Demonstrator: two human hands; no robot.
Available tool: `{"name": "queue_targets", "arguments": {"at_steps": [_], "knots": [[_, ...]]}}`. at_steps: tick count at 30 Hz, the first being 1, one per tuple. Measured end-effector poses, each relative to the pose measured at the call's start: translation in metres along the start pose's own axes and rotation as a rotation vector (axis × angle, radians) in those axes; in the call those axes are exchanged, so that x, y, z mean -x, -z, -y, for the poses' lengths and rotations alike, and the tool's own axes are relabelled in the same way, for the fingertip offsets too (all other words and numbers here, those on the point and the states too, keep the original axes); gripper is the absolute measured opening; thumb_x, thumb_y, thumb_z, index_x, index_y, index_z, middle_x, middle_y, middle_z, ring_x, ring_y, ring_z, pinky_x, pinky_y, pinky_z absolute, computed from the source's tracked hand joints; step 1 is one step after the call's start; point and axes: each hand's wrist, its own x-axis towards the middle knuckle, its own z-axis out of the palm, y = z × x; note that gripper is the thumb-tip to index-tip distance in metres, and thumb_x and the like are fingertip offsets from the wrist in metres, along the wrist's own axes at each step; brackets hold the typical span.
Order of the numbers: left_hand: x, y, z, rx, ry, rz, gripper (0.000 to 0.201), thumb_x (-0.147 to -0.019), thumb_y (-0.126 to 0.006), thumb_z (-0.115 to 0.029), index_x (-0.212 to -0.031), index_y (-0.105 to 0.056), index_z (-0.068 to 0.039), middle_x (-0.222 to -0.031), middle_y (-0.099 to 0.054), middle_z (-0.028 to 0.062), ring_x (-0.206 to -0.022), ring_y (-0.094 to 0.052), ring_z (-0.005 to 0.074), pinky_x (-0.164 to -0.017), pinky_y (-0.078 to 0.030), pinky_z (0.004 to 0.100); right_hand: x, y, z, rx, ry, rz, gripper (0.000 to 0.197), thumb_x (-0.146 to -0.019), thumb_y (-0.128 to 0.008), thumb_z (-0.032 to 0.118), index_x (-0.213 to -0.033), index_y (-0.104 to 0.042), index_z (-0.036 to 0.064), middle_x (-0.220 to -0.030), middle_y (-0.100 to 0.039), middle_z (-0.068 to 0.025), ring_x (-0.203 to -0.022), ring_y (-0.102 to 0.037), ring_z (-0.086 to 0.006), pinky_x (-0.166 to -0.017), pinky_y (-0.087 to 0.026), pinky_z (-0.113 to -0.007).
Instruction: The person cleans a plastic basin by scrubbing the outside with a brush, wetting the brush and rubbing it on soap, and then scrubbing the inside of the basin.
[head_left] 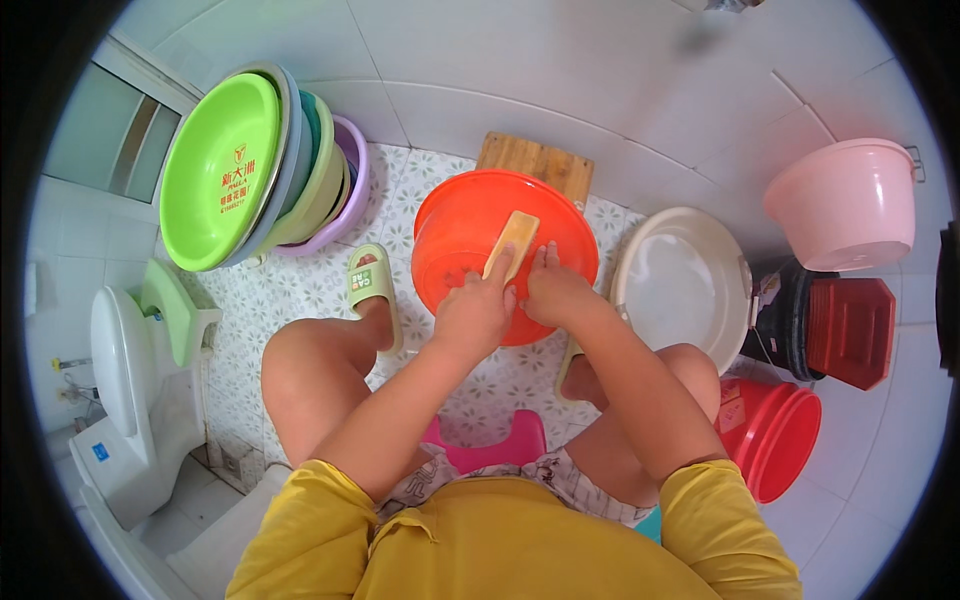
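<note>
The left hand (474, 312) is closed around the near end of a tan, block-shaped scrubbing brush (516, 236), with one finger extended along its upper face. The brush is angled, far end toward the right, over the orange-red plastic basin (450, 225). The right hand (556, 293) is just right of the brush, fingers extended far and laid against the basin, the grip unclosed. The basin is in front of the person, between the feet and slightly beyond them; whether its inside or underside faces up cannot be told.

Directly beyond the basin, near the far wall, is a slatted wooden stool (540, 165). Right of the basin is an off-white round tub (680, 285). Farther right are a black bucket (778, 315), a dark red angular tub (868, 330) and, nearer, a bright red bucket (785, 440). A pink bucket (840, 205) is positioned against the right wall.

To the far left, a stack of basins leans with a lime-green basin (215, 160) outermost and a lilac basin (352, 190) at the opposite end. A white toilet (120, 360) occupies the near left. A magenta plastic stool (495, 455) shows between the thighs.
</note>
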Motion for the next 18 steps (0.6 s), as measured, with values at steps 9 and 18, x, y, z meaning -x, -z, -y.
{"name": "queue_targets", "arguments": {"at_steps": [9, 18], "knots": [[-0.049, 0.055, 0.068, -0.176, 0.299, 0.272, 0.048, -0.092, -0.037, -0.031, -0.135, -0.029, -0.012, -0.094, -0.062, 0.0259, -0.088, -0.061, 0.0407, -0.078, -0.047, 0.0489, -0.002, -0.002, -0.002, -0.033, -0.001, 0.013, 0.071, -0.079, -0.044, 0.013, -0.138, -0.013, -0.0118, -0.145, -0.008, -0.0304, -0.114, -0.049, -0.0394, -0.095, -0.041, -0.043], [-0.036, 0.036, 0.037, -0.051, 0.117, 0.139, 0.050, -0.092, -0.037, -0.028, -0.138, -0.025, -0.011, -0.098, -0.059, 0.0299, -0.089, -0.059, 0.0426, -0.081, -0.047, 0.0480, -0.008, -0.002, 0.002, 0.081, -0.054, 0.060, 0.087, -0.079, -0.059, 0.031, -0.135, -0.011, -0.0159, -0.141, -0.008, -0.0365, -0.112, -0.050, -0.0398, -0.093, -0.043, -0.039]]}}
